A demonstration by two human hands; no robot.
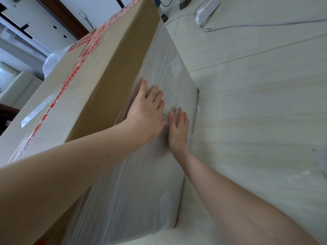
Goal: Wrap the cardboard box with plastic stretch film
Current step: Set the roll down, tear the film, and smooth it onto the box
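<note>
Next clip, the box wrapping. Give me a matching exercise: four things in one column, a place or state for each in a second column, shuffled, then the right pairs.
Things
1. left hand
2. stretch film
3. red-and-white tape
4. power strip

Places or states
A. lies on the floor beyond the box
B. covers the lower part of the box side
C. runs along the box top
D. pressed flat on the film, fingers straight

Pairs: 1-D, 2-B, 3-C, 4-A

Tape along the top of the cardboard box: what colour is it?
The tape is red with white markings; the head view shows it.
</note>
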